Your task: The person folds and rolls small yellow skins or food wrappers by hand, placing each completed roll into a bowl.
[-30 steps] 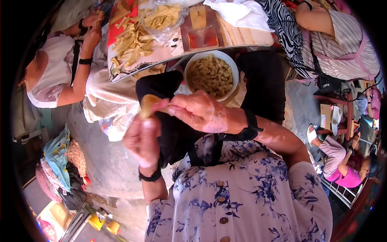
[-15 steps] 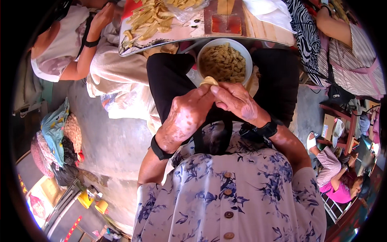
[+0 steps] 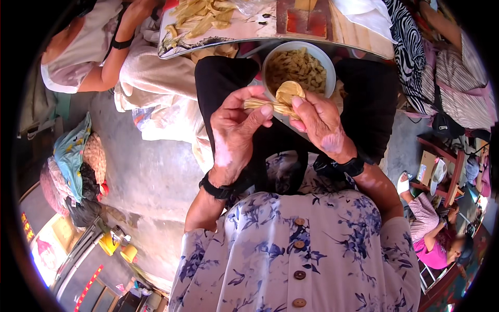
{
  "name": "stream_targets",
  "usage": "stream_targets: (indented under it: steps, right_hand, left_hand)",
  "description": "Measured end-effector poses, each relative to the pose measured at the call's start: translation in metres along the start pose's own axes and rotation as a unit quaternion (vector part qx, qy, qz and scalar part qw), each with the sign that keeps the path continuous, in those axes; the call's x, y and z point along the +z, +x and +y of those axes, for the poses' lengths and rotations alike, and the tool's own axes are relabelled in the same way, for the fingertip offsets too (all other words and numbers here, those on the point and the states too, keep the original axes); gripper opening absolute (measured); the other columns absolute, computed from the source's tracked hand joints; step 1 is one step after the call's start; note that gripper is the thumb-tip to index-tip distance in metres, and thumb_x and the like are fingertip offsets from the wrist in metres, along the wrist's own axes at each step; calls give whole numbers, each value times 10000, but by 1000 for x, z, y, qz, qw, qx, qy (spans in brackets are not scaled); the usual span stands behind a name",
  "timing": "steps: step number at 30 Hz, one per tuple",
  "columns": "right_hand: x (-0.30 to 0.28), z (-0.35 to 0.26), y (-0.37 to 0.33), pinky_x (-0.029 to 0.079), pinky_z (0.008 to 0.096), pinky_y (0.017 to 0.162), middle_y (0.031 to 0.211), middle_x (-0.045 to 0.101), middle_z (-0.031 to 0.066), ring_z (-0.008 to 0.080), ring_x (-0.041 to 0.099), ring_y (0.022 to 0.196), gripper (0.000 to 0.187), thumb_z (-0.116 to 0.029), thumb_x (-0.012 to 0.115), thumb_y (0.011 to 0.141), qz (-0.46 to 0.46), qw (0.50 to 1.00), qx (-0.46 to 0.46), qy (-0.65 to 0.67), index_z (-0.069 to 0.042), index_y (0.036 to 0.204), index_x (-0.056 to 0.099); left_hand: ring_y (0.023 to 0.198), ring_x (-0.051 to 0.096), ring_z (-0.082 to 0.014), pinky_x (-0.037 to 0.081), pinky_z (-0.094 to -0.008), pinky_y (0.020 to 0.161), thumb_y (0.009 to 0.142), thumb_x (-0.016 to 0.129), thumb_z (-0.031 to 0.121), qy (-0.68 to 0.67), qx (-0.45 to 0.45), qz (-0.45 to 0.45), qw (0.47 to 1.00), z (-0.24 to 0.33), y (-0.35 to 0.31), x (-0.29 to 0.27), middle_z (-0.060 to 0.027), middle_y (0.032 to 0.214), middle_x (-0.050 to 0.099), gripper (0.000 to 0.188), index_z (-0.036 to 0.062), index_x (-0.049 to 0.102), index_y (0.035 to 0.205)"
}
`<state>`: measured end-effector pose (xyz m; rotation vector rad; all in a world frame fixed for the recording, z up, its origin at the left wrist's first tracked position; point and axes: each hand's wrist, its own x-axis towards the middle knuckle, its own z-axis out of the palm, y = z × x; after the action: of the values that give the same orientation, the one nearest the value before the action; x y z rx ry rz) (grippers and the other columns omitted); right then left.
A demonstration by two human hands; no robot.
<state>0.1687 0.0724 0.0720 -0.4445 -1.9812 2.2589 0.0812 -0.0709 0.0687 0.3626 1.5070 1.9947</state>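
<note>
Between both hands is a pale yellow flat strip (image 3: 289, 92), which looks soft and fibrous. Its right part is bent into a round fold, while its tail runs left in thin, gathered lengths. My left hand (image 3: 234, 125) pinches that tail between thumb and fingers. The thumb of my right hand (image 3: 323, 122) presses against the rounded part, with the fingers behind it. Just beyond the hands, between my knees, a white bowl (image 3: 332, 73) holds many small yellowish knotted-looking pieces (image 3: 299, 67). The hands and strip hide part of its near rim.
Loose yellow strips (image 3: 200, 18) lie on the low table (image 3: 358, 42) ahead, beside a clear plastic bag (image 3: 252, 6) and white cloth (image 3: 364, 15). People sit close at left (image 3: 93, 57) and right (image 3: 462, 78). Bundled bags (image 3: 73, 166) rest on the floor at left.
My left hand has turned and moved slightly away from the right hand. More of the strip now shows, with its rounded fold raised. The view has shifted a little.
</note>
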Motion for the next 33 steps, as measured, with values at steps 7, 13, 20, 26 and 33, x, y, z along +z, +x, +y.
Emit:
stream_targets:
  steps: [7, 13, 20, 26, 33]
  right_hand:
    - [-5, 12, 3, 379, 307, 472, 575, 468, 94, 193, 463, 478, 178, -147, 494, 914, -13, 983, -125, -132, 7, 826, 508]
    - [-7, 23, 4, 368, 360, 475, 591, 482, 154, 324, 489, 507, 190, -103, 519, 885, -26, 975, -143, -170, 2, 746, 444]
    - [-8, 21, 0, 377, 351, 481, 615, 492, 153, 292, 498, 505, 183, -122, 524, 893, -29, 982, -124, -138, 13, 781, 473]
    - [-5, 9, 0, 406, 321, 500, 646, 525, 145, 257, 524, 521, 176, -131, 522, 899, -9, 986, -101, -132, 23, 818, 495]
    - [-9, 7, -8, 433, 295, 512, 640, 542, 97, 181, 513, 514, 197, -155, 499, 921, -24, 988, -100, -116, 30, 965, 553]
  left_hand:
    - [829, 608, -132, 519, -233, 733, 822, 600, -22, -225, -133, 18, 965, -10, 9, 3, -87, 976, 604, 230, -18, 524, 1038]
    - [837, 600, -134, 506, -240, 732, 836, 586, -14, -156, -100, -16, 983, -16, 8, 0, -94, 1026, 600, 164, -46, 589, 997]
    - [871, 590, -140, 492, -244, 782, 847, 570, -25, 45, 28, -84, 995, -1, 5, 13, -98, 1063, 577, 148, -51, 625, 981]
    - [934, 571, -147, 476, -242, 810, 839, 555, -60, 42, 20, -67, 997, -3, 8, 15, -103, 1068, 568, 145, -61, 627, 965]
    - [1030, 526, -193, 462, -299, 854, 848, 521, 13, -148, -74, -135, 977, 7, 10, 14, -133, 1180, 499, 162, -68, 620, 947]
